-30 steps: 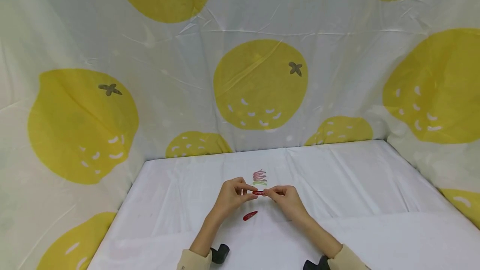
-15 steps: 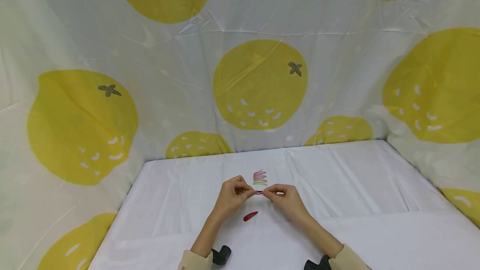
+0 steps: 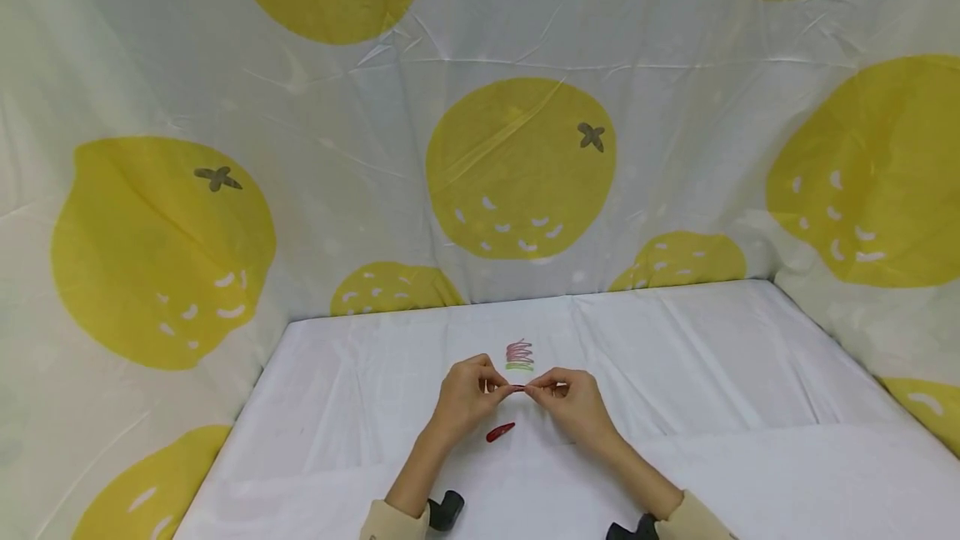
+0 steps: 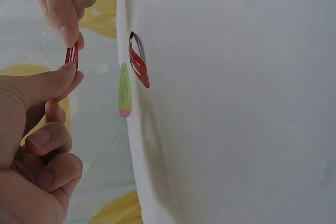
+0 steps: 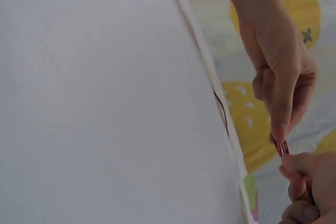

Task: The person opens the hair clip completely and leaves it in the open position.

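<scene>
In the head view, my left hand (image 3: 467,394) pinches one end of a small red hair clip (image 3: 518,388) between thumb and fingertips. The other end is pinched by my right hand (image 3: 570,402), so the clip spans the short gap between both hands above the table. Slots in the held clip (image 4: 72,56) show in the left wrist view; fingertips cover its ends. A second red hair clip (image 3: 500,432) lies closer to the person. Beyond the hands is a row of pinkish hair clips with a green hair clip (image 3: 520,367) at its near end.
A white cloth covers the table (image 3: 720,373). Behind it hangs a pale curtain (image 3: 352,173) printed with yellow fruit. A black wrist device (image 3: 447,511) sits at the left sleeve, another black wrist device (image 3: 633,527) at the right.
Both hands stay in nearly the same spot with the red hair clip between them. The clip has turned from showing its slotted face to a thinner edge. The clips on the table have not moved.
</scene>
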Available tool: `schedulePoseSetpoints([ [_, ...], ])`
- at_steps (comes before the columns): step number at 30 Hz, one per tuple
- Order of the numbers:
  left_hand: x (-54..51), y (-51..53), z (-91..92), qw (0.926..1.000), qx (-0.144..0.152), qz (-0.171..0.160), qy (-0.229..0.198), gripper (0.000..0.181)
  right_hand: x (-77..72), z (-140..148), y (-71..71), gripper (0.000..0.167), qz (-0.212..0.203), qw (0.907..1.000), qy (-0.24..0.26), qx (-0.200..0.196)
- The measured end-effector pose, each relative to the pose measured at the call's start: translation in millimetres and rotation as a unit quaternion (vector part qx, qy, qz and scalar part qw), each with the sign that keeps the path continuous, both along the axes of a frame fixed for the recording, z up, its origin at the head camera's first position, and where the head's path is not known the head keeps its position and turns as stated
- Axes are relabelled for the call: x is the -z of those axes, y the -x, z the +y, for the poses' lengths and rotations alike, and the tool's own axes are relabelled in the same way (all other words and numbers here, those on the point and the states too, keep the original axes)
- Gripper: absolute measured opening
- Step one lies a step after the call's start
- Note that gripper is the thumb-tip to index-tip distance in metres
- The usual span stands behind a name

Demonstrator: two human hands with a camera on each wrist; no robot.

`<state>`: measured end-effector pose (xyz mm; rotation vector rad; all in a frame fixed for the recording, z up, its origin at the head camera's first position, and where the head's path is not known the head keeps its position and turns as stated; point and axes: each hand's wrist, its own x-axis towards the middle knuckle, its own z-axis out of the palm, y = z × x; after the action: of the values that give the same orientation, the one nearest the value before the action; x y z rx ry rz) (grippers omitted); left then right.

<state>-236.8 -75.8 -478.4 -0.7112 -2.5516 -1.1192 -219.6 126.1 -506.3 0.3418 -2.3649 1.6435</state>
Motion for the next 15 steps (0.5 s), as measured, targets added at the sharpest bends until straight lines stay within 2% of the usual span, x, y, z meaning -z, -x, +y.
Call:
schedulePoseSetpoints([
  [8, -0.3, 4.6, -6.7, 0.9956, 0.044, -0.08, -0.021, 0.003, 0.1, 5.0, 3.7, 0.009, -0.034, 0.999, -0.027, 0.005],
  [12, 1.0, 6.9, -9.1, 0.9925, 0.058, -0.102, -0.034, 0.004, 0.6, 6.3, 3.7, 0.011, -0.045, 0.9985, -0.03, 0.006],
  [15, 1.9, 9.1, -9.8, 0.9918, 0.062, -0.106, -0.036, 0.004, 1.6, 6.8, 4.0, 0.012, -0.047, 0.9984, -0.029, 0.005],
])
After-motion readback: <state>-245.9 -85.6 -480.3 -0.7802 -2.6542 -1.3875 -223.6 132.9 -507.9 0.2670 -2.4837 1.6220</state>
